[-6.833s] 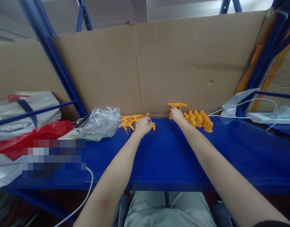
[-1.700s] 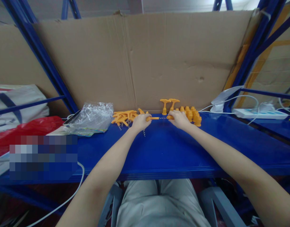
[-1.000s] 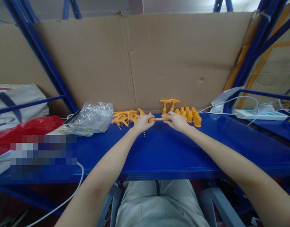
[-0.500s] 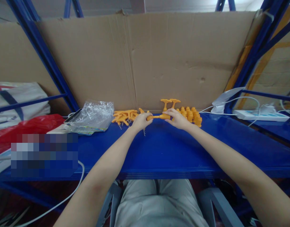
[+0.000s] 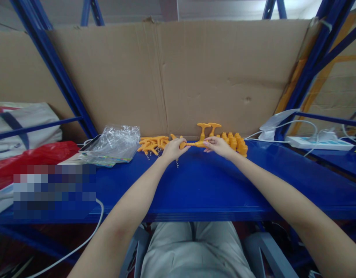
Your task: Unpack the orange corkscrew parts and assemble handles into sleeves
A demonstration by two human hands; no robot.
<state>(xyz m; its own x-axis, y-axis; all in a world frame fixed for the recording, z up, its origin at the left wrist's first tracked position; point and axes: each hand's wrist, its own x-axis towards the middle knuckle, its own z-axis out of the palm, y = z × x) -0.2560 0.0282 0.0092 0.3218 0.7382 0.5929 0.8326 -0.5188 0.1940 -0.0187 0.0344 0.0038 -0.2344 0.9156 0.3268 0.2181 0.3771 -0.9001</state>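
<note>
Between my hands an orange corkscrew [image 5: 192, 144] lies level. My left hand [image 5: 172, 150] is closed around its handle end at the left. My right hand [image 5: 219, 146] pinches the wider orange sleeve [image 5: 201, 144] at its other end. A metal spiral [image 5: 177, 163] sticks out below my left hand; whether that hand also holds its orange handle I cannot tell. Left of my left hand is a pile of orange corkscrew handles [image 5: 151, 144] with metal spirals. Beyond my right hand two orange T-handled corkscrews [image 5: 203, 130] stand upright, beside several orange sleeves [image 5: 237, 143] in rows.
A clear plastic bag [image 5: 114, 144] lies left on the blue shelf [image 5: 201, 189], near a red bag [image 5: 50, 156]. A cardboard sheet [image 5: 195, 77] closes the back. A white power strip [image 5: 319, 143] and cables are at the right.
My right hand has shifted slightly on the sleeve, its fingers now lower and around the end. My left hand keeps its hold in nearly the same place.
</note>
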